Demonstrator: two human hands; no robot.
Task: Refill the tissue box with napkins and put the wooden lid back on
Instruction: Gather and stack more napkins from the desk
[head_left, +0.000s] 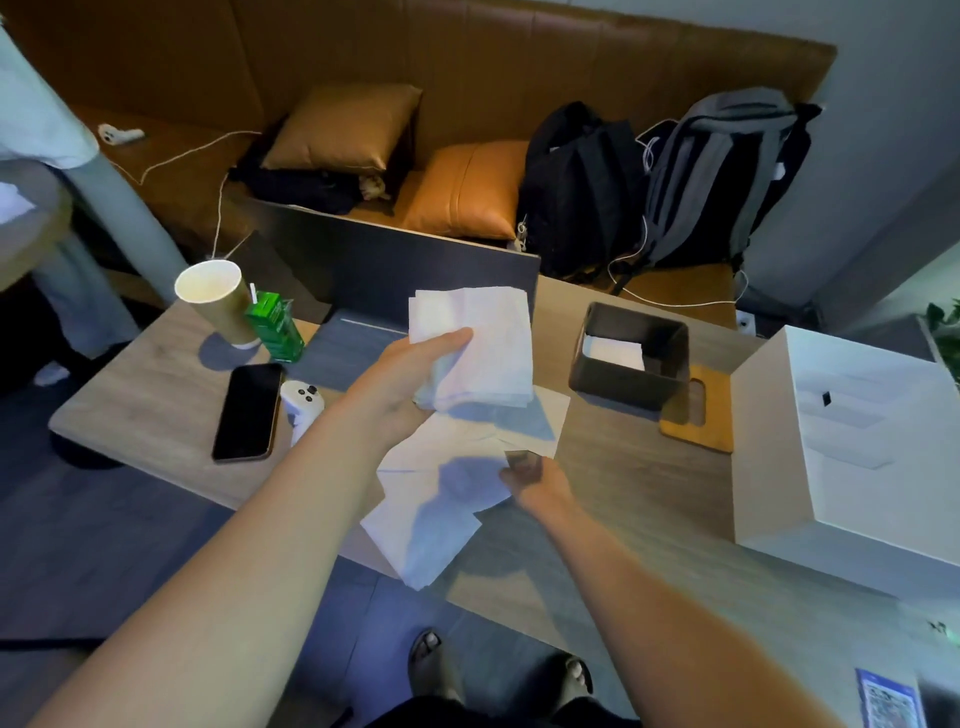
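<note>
My left hand (415, 382) holds a stack of white napkins (483, 348) lifted above the table's middle. Below it, loose napkins (441, 499) lie spread near the table's front edge, some hanging over it. My right hand (535, 480) pinches one of these at its right edge. The dark tissue box (628, 358) stands open to the right, with a few white napkins inside. Its wooden lid (698, 410) with an oval slot lies flat on the table, partly under the box's right side.
A paper cup (215, 301), green carton (275, 327), black phone (249, 410) and white controller (301, 402) sit at the left. A large white box (852, 452) fills the right. Behind the table are a sofa, cushions and two backpacks.
</note>
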